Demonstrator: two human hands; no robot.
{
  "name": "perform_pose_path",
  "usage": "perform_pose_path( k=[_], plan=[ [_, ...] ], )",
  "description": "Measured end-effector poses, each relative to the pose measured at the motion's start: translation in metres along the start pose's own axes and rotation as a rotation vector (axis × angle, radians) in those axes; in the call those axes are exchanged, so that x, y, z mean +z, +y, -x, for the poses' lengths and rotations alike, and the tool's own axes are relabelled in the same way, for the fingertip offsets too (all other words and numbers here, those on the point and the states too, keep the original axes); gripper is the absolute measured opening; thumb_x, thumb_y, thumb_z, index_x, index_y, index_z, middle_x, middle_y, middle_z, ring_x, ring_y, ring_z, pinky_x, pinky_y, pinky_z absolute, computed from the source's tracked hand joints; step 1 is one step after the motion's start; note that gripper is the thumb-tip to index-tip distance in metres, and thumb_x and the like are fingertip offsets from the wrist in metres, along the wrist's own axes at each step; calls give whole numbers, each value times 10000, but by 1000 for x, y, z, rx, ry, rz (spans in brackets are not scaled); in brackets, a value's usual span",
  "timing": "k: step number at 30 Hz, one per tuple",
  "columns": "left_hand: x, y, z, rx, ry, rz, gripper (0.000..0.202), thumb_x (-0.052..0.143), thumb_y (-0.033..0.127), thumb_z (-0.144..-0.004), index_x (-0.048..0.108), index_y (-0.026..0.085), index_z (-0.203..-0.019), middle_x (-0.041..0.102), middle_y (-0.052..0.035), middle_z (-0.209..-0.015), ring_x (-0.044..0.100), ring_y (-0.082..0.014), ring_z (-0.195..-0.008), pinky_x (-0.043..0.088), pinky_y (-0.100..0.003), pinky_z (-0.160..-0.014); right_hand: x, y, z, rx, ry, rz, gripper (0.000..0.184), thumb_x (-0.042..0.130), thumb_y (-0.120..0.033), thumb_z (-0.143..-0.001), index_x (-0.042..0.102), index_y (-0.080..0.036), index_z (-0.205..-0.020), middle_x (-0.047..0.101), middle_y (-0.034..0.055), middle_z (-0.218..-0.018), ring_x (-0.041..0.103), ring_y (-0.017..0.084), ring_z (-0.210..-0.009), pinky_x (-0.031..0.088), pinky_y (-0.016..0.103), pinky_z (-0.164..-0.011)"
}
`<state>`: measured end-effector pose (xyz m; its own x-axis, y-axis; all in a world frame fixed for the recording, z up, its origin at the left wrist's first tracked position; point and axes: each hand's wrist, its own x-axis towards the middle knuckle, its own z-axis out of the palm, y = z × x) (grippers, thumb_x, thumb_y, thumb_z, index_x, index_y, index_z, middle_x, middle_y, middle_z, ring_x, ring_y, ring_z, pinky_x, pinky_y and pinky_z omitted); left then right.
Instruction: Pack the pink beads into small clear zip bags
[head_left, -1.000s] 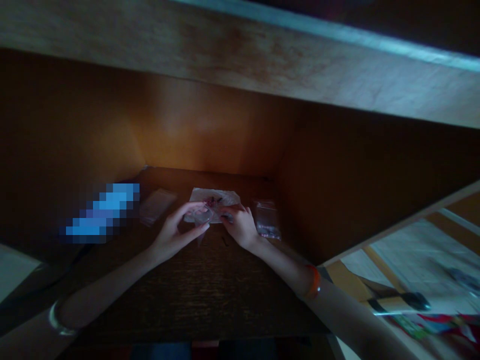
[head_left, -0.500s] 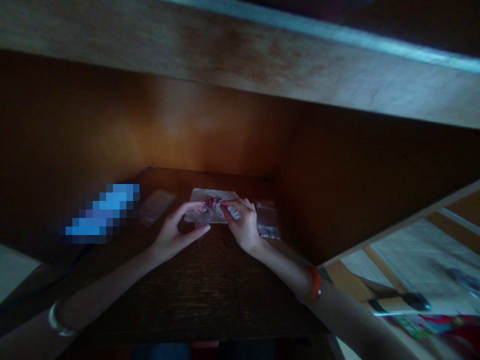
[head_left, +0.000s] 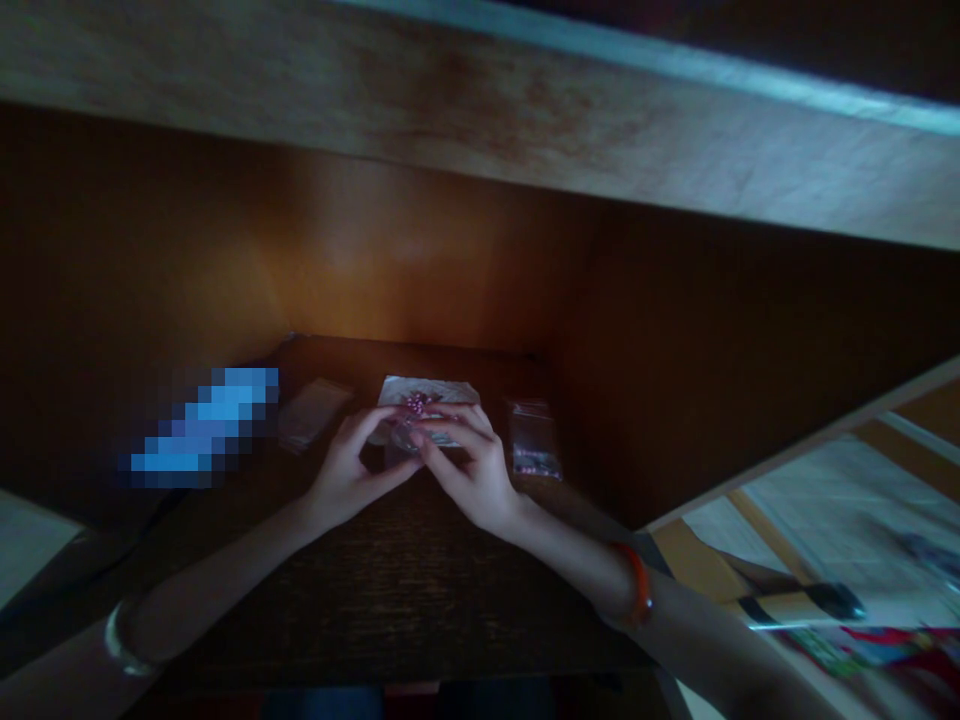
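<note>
My left hand (head_left: pixel 346 468) holds a small clear plastic bag (head_left: pixel 405 436) between thumb and fingers, its mouth spread wide. The fingertips of my right hand (head_left: pixel 474 462) are drawn together at the bag's opening; what they pinch, if anything, is too small to make out. Just behind my fingertips, a heap of pink-purple beads (head_left: pixel 417 402) lies on a crinkled whitish sheet (head_left: pixel 442 386). Both hands partly cover the sheet and the bag.
To the right lies a clear zip bag (head_left: pixel 534 440) with some beads along its bottom. Flat clear packets (head_left: pixel 315 412) are on the left, near a blurred-out blue object (head_left: pixel 206 430). Wooden panels enclose the dark tabletop (head_left: pixel 405 590) at the back and sides.
My right hand has moved left from the bead heap to the mouth of the bag. My left hand keeps hold of the bag in nearly the same place.
</note>
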<state>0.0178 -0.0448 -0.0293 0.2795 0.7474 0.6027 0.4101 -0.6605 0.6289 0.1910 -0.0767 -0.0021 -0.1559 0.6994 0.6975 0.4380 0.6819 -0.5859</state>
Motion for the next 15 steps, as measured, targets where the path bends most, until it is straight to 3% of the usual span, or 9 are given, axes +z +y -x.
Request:
perform_pose_path(
  k=[5,10,15],
  plan=[
    [-2,2,-5,-151,10,165,341,656,316,-734,528,208,-1031,603,-48,-1033,565,-203,-987,451,-374,-887,2,-1,2,35,-126,72,249,598,-303,-807,638,-253,-1048,587,51,-1058,536,194,-1028,443,378,-900],
    [2,-4,-8,-227,56,272,309,677,317,-703,529,202,-949,588,-21,-944,572,-180,-915,461,-347,-843,6,7,2,113,-135,18,198,596,-302,-812,648,-244,-994,580,48,-1031,532,186,-1025,447,362,-909],
    [6,-7,-8,-309,35,314,327,650,334,-724,525,193,-991,595,-20,-915,586,-169,-858,473,-329,-801,12,16,5,197,-247,-106,177,511,-287,-868,642,-212,-960,649,19,-886,598,143,-825,490,301,-792]
  ],
)
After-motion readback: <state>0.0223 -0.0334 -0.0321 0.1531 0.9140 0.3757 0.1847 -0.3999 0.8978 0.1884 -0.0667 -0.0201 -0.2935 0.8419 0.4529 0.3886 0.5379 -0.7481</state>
